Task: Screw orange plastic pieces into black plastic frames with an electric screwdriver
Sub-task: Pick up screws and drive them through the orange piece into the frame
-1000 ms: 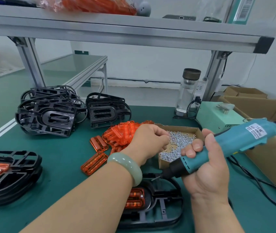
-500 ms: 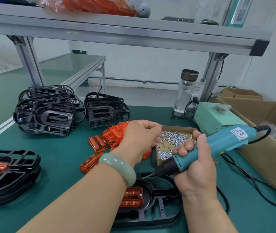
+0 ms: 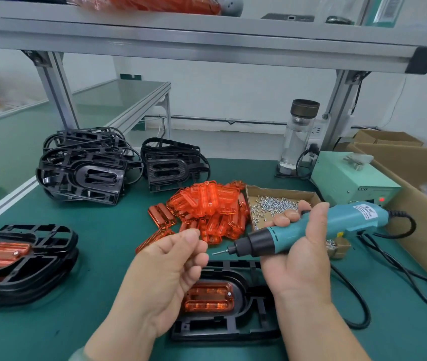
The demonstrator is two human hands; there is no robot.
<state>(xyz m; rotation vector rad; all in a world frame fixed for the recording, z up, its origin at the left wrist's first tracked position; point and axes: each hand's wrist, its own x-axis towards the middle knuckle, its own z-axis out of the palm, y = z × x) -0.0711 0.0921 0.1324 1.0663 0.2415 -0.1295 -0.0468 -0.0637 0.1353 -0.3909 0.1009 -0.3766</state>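
Plainly, right hand [image 3: 301, 261] fingers grip the electric screwdriver [image 3: 338, 222]; whether curled fingers of the left hand [image 3: 170, 267] hold anything is hidden.

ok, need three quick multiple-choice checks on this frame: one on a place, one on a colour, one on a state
1. Where does the screw box sit?
A) just right of the orange pile
B) on the top shelf
C) left of the black frame stacks

2. What colour is the body of the screwdriver?
A) red
B) teal
C) yellow

3. What is the bit doing?
A) driving into a seated orange piece
B) held in the air above the frame, tip near the left hand
C) lying on the mat

Answers:
1 A: the box's left wall lies along the pile's right side.
2 B: the housing gripped by the right hand is teal.
3 B: the bit is clear of the frame, level with the left fingertips.
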